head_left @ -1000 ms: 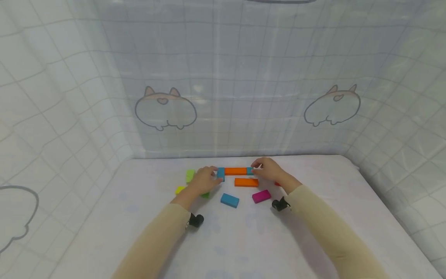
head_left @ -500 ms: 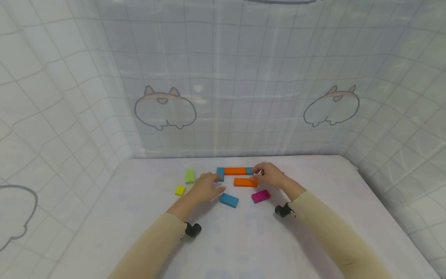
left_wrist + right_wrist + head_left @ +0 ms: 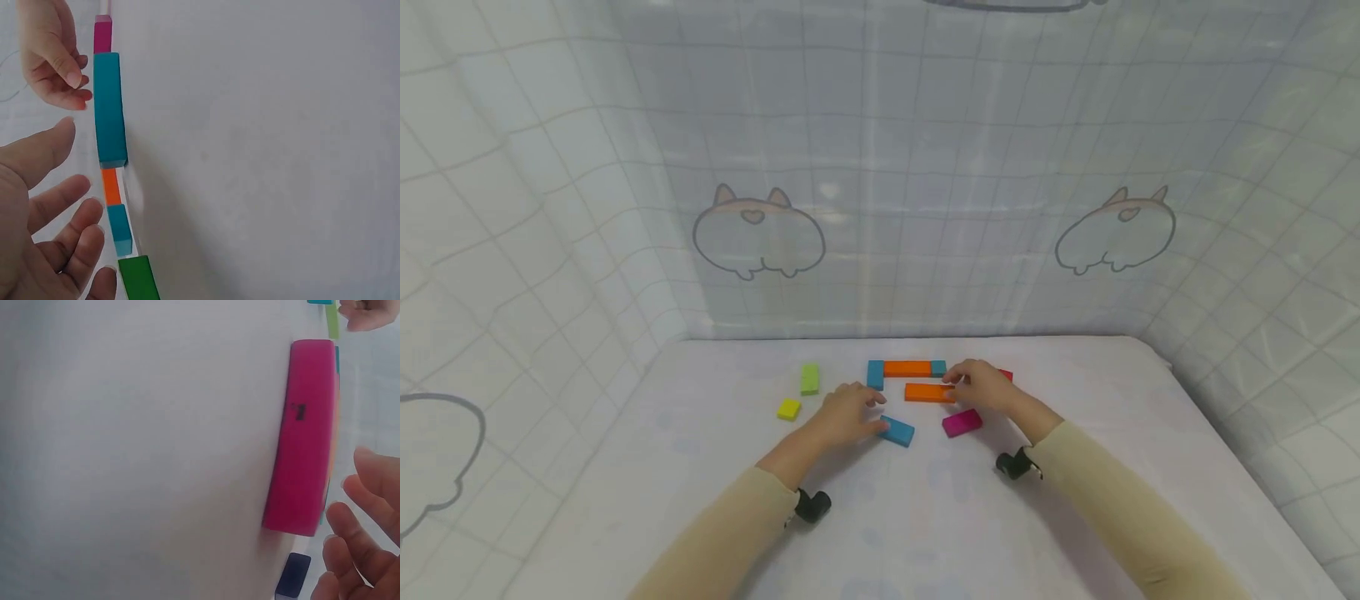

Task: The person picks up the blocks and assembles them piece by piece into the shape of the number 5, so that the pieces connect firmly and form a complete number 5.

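Note:
My left hand (image 3: 848, 414) hovers over the left side of the block group, fingers spread and holding nothing. Its thumb tip overlaps the left end of a blue block (image 3: 898, 432) in the head view. Partly bent, the fingers of my right hand (image 3: 985, 385) reach over the right end of the front orange block (image 3: 925, 392), thumb right at that end. Behind lies a row: a blue block (image 3: 876, 375), another orange block (image 3: 907, 368) and a small blue block (image 3: 938, 368). A magenta block (image 3: 303, 437) lies below my right hand.
To the left lie a light green block (image 3: 809, 379) and a yellow block (image 3: 788, 409). A red block (image 3: 1006, 375) shows behind the right hand. The left wrist view has a green block (image 3: 139, 278), the right wrist view a dark blue block (image 3: 294, 575). A curtain (image 3: 910, 208) hangs behind.
My left hand has moved from the back-left blue block toward me, to the front blue block. My right hand has left the back row's right end and come down to the front orange block.

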`<state>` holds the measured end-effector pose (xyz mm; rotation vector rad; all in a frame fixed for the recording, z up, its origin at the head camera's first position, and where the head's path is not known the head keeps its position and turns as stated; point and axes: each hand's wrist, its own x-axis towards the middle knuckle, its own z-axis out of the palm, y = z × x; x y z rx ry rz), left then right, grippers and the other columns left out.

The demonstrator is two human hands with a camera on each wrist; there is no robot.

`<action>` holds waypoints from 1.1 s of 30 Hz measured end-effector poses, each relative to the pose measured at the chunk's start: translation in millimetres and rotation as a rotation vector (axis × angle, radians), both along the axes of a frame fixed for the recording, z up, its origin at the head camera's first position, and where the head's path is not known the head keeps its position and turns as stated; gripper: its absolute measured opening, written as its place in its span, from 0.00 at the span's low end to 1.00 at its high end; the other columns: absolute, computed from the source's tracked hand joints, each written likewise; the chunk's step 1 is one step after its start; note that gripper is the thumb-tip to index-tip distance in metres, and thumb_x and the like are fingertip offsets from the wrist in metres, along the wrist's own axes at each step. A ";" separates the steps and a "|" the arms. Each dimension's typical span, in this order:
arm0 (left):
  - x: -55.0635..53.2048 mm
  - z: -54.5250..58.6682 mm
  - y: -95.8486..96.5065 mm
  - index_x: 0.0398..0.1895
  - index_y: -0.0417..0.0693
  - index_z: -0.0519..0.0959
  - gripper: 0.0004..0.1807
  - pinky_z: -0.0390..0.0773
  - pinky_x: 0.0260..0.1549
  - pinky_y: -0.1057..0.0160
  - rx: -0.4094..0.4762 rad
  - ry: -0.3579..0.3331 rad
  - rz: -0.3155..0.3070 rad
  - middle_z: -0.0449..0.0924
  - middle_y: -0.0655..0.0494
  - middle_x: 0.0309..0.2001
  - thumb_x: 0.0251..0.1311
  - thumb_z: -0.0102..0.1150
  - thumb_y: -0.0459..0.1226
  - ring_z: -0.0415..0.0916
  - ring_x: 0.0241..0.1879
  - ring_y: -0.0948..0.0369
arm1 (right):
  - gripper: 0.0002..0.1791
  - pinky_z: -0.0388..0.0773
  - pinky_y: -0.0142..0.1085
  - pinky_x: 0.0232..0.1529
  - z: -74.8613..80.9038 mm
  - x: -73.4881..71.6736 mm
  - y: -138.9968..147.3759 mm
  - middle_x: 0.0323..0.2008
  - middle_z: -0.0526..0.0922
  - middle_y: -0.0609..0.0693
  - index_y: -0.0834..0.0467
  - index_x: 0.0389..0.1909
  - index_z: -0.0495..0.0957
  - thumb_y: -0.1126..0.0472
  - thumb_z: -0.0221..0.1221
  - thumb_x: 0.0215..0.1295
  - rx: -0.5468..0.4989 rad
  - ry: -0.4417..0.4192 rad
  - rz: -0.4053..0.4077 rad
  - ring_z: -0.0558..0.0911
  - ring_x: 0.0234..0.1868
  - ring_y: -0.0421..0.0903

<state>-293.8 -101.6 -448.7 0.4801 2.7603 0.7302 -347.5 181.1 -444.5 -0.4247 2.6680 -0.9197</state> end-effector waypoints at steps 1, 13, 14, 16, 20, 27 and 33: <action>0.2 -0.5 0.3 0.57 0.54 0.80 0.24 0.70 0.56 0.49 -0.003 0.005 -0.014 0.78 0.57 0.50 0.60 0.69 0.50 0.70 0.52 0.56 | 0.12 0.79 0.37 0.44 -0.7 0.0 0.3 0.44 0.81 0.49 0.55 0.50 0.84 0.61 0.66 0.66 0.006 0.012 0.005 0.75 0.44 0.49; 0.1 -7.4 2.6 0.52 0.55 0.83 0.19 0.69 0.58 0.48 -0.043 0.039 -0.089 0.79 0.58 0.48 0.59 0.70 0.49 0.70 0.52 0.56 | 0.12 0.77 0.40 0.50 -10.1 -2.8 5.2 0.43 0.80 0.49 0.56 0.50 0.84 0.61 0.66 0.66 0.008 0.022 -0.001 0.74 0.45 0.48; 0.0 -7.4 2.8 0.51 0.55 0.84 0.18 0.69 0.58 0.48 -0.046 0.040 -0.086 0.79 0.58 0.48 0.59 0.71 0.48 0.70 0.52 0.56 | 0.12 0.78 0.40 0.49 -10.7 -3.2 5.5 0.43 0.80 0.48 0.56 0.50 0.84 0.61 0.65 0.66 0.006 0.017 -0.002 0.74 0.45 0.48; -0.3 -7.3 3.3 0.50 0.55 0.84 0.17 0.69 0.58 0.48 -0.049 0.040 -0.082 0.80 0.58 0.47 0.59 0.71 0.47 0.70 0.52 0.56 | 0.12 0.78 0.39 0.48 -11.9 -3.9 6.1 0.43 0.80 0.48 0.56 0.50 0.84 0.62 0.65 0.66 0.003 0.007 -0.001 0.75 0.44 0.48; -1.3 -6.7 3.8 0.49 0.55 0.84 0.16 0.68 0.58 0.48 -0.051 0.038 -0.078 0.80 0.59 0.47 0.59 0.71 0.46 0.69 0.51 0.56 | 0.12 0.78 0.37 0.45 -14.1 -5.1 7.0 0.42 0.80 0.48 0.55 0.49 0.84 0.62 0.65 0.67 -0.010 -0.018 -0.004 0.75 0.43 0.48; -5.2 -8.3 1.4 0.49 0.55 0.84 0.16 0.68 0.59 0.50 -0.056 0.031 -0.050 0.80 0.60 0.47 0.60 0.71 0.46 0.69 0.52 0.57 | 0.12 0.78 0.36 0.44 -13.9 -4.1 5.0 0.40 0.80 0.47 0.54 0.49 0.84 0.61 0.66 0.66 0.004 -0.032 0.003 0.75 0.42 0.47; -8.6 -6.9 -0.8 0.50 0.54 0.84 0.16 0.68 0.59 0.48 -0.055 0.029 -0.037 0.80 0.59 0.47 0.60 0.70 0.45 0.69 0.53 0.56 | 0.11 0.78 0.36 0.44 -11.4 -0.6 3.6 0.41 0.80 0.47 0.54 0.48 0.85 0.60 0.67 0.65 0.011 -0.011 0.036 0.75 0.42 0.47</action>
